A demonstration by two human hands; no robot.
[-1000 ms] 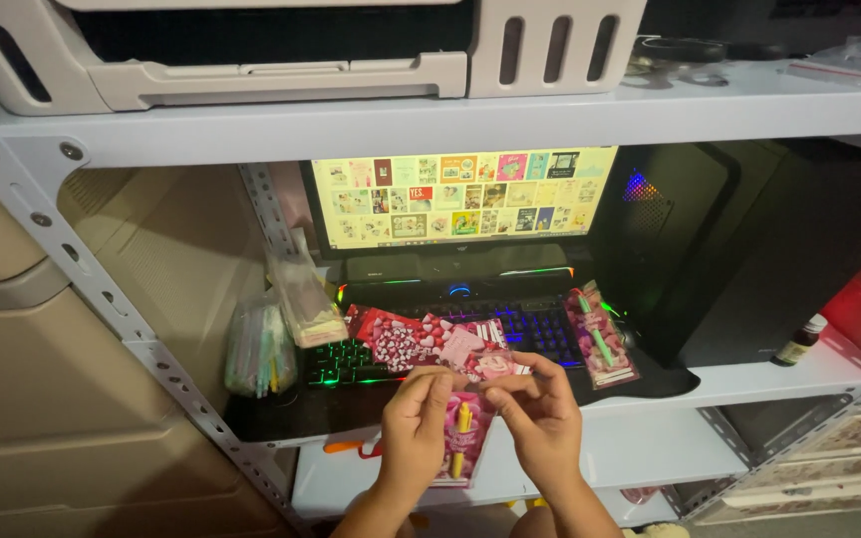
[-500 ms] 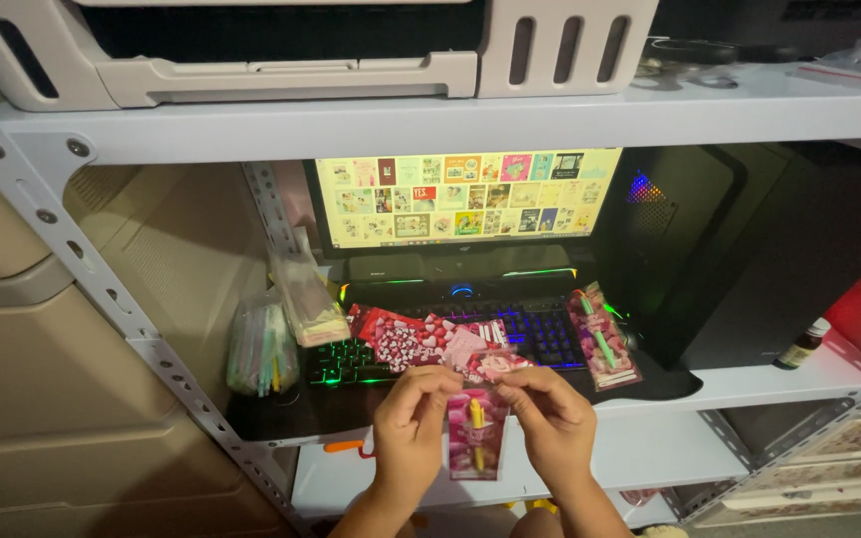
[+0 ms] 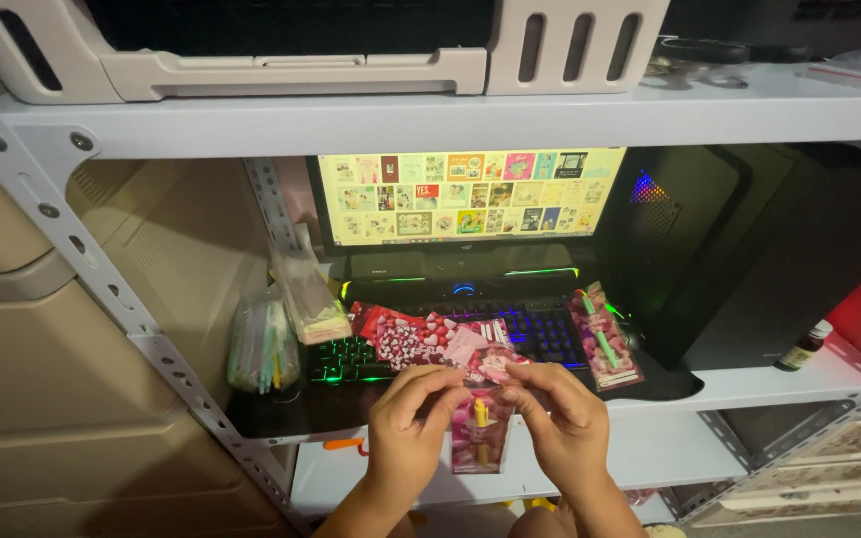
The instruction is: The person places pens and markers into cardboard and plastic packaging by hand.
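White metal shelving (image 3: 450, 120) holds a backlit black keyboard (image 3: 450, 344); just below it, left hand (image 3: 406, 438) and right hand (image 3: 565, 428) pinch a pink plastic packet (image 3: 480, 433) containing a yellow pen (image 3: 481, 430).

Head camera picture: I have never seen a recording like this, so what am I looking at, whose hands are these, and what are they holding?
There is no machine here. A person wears a camera on the head, so the single view looks down at that person's own two bare hands in front of a metal shelving unit.

The left hand and right hand pinch the top of a small pink packet with a yellow pen-like item inside, holding it upright between them.

Behind the hands, a backlit keyboard sits on the shelf below a lit monitor. Heart-patterned packets lie across the keyboard, and another packet with a green item lies at its right end. Clear bags stand to the left, and a small dark bottle to the right.
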